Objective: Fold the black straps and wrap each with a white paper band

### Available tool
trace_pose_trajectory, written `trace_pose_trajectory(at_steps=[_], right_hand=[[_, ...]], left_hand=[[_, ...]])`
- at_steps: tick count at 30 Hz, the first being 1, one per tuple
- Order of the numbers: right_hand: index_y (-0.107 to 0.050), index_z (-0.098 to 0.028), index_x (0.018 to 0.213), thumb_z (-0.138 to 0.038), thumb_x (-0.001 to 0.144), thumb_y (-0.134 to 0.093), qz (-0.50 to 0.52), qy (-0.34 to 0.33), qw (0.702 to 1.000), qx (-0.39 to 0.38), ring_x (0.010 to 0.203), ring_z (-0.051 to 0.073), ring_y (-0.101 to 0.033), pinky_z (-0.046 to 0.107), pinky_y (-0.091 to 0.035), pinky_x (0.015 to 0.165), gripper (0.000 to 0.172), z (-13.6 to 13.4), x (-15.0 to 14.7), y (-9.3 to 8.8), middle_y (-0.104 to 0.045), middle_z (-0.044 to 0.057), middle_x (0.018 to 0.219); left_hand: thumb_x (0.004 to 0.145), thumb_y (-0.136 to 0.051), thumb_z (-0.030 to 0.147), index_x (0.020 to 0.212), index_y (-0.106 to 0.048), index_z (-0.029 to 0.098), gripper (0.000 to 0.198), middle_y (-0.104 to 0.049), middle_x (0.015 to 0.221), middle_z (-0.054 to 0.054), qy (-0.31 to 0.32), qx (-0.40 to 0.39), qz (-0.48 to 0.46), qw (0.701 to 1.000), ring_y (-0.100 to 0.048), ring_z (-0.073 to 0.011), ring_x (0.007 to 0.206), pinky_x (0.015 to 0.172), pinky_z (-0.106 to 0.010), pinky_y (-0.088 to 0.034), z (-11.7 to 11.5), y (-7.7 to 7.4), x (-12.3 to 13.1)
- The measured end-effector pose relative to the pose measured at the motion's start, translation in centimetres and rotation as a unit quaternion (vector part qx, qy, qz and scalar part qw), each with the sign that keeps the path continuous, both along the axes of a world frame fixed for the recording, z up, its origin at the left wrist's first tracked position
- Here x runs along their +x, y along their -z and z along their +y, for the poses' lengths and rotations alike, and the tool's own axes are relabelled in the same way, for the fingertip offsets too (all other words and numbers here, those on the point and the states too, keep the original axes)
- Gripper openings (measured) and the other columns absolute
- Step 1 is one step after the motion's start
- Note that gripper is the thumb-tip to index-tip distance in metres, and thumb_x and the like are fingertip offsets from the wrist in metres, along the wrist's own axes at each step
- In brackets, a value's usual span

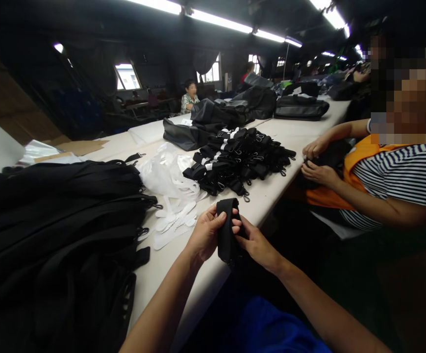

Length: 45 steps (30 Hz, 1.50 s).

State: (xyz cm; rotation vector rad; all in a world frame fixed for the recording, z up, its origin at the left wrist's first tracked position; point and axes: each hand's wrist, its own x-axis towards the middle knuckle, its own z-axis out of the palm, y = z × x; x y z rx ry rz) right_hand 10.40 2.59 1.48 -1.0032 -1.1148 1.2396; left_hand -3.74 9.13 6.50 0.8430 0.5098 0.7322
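Now a folded black strap [227, 241], flat and matte, is held at the table's edge [213, 279]: clasped by the curled left hand [206, 233], thumb across its front, and pinched from its right side by the half-closed right hand [260, 249]. Beyond them, bundled straps [248, 164] with metal hooks are heaped, and round-ended white strips [174, 219] are strewn by a crumpled translucent plastic bag [164, 169], its contents indistinct; leftward, long black straps [58, 220] are piled.
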Motion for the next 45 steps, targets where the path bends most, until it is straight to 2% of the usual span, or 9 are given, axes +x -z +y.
trace_pose_trajectory(at_steps=[7,13,22,27,32,35,38,41,45], right_hand=[[-0.062,-0.025,0.108,-0.023,0.072,-0.074,0.12,0.099,0.987,-0.032,0.06,0.01,-0.053,0.019,-0.043,0.053,0.038,0.8,-1.4,1.3,-0.058,-0.005,0.073],[-0.066,-0.02,0.085,-0.018,0.067,-0.07,0.34,0.055,0.935,-0.084,0.066,0.014,-0.059,0.025,-0.052,0.066,0.019,1.3,-1.2,1.3,-0.063,-0.003,0.071],[-0.071,-0.02,0.099,-0.036,0.078,-0.078,0.395,0.055,0.916,-0.047,0.103,0.021,-0.063,0.033,-0.049,0.096,0.027,0.3,-1.9,-0.4,-0.071,0.003,0.098],[-0.07,-0.023,0.096,-0.029,0.074,-0.082,0.423,0.073,0.903,0.004,0.097,0.018,-0.064,0.035,-0.049,0.097,0.027,0.9,-0.7,-1.9,-0.068,0.0,0.095],[-0.067,-0.023,0.093,-0.033,0.082,-0.074,0.319,0.123,0.936,0.086,0.082,0.014,-0.06,0.034,-0.049,0.091,0.016,1.5,0.5,-2.6,-0.062,-0.002,0.084],[-0.064,-0.022,0.086,-0.035,0.087,-0.068,0.108,0.209,0.96,0.149,0.077,0.017,-0.058,0.034,-0.047,0.086,0.014,1.3,0.9,-1.9,-0.06,0.0,0.078],[-0.061,-0.023,0.092,-0.034,0.082,-0.073,0.007,0.286,0.943,0.17,0.077,0.019,-0.059,0.035,-0.046,0.083,0.019,1.2,0.9,-1.3,-0.062,0.001,0.08],[-0.058,-0.022,0.084,-0.034,0.082,-0.073,0.111,0.268,0.945,0.148,0.069,0.015,-0.054,0.031,-0.047,0.073,0.019,1.3,1.0,-1.5,-0.054,-0.001,0.072],[-0.051,-0.018,0.07,-0.037,0.082,-0.073,0.317,0.148,0.933,0.089,0.052,0.008,-0.033,0.021,-0.037,0.05,0.032,1.2,1.6,-2.5,-0.035,-0.006,0.06]], left_hand=[[0.081,-0.07,0.024,0.113,-0.048,0.02,0.039,-0.069,0.101,-0.007,-0.039,0.084,0.026,0.995,-0.071,-0.0167,0.069,0.059,-0.025,-0.057,-1.0,1.1,1.1],[0.084,-0.064,0.019,0.1,-0.056,0.018,0.018,-0.068,0.093,-0.004,-0.162,0.259,0.137,0.942,-0.067,-0.0179,0.088,0.081,-0.029,-0.053,-1.3,2.8,2.3],[0.086,-0.061,0.015,0.127,-0.053,0.022,0.042,-0.047,0.137,-0.014,-0.342,0.62,0.242,0.664,-0.042,-0.0277,0.132,0.11,-0.049,-0.037,-2.7,4.9,2.9],[0.083,-0.068,0.039,0.131,-0.051,0.017,0.055,-0.059,0.125,-0.012,-0.03,0.421,0.201,0.884,-0.058,-0.0288,0.113,0.095,-0.041,-0.049,-1.6,3.1,1.8],[0.086,-0.057,0.053,0.103,-0.06,0.012,0.045,-0.067,0.074,-0.006,0.15,0.185,0.155,0.959,-0.064,-0.02,0.065,0.064,-0.033,-0.053,-2.2,2.9,1.9],[0.083,-0.059,0.056,0.086,-0.059,0.014,0.042,-0.061,0.06,-0.003,0.109,0.146,0.224,0.957,-0.056,-0.0165,0.049,0.051,-0.028,-0.046,-2.8,3.6,2.5],[0.081,-0.063,0.049,0.083,-0.064,0.018,0.031,-0.064,0.068,-0.005,-0.036,0.311,0.312,0.897,-0.059,-0.0193,0.059,0.058,-0.029,-0.044,-3.4,4.2,2.8],[0.083,-0.063,0.042,0.107,-0.066,0.025,0.029,-0.07,0.092,-0.008,-0.12,0.452,0.352,0.811,-0.063,-0.024,0.077,0.072,-0.032,-0.044,-4.0,4.5,2.9],[0.084,-0.062,0.038,0.091,-0.065,0.021,0.018,-0.064,0.075,-0.003,-0.044,0.454,0.365,0.812,-0.058,-0.0195,0.067,0.067,-0.029,-0.042,-4.2,3.9,2.8]])
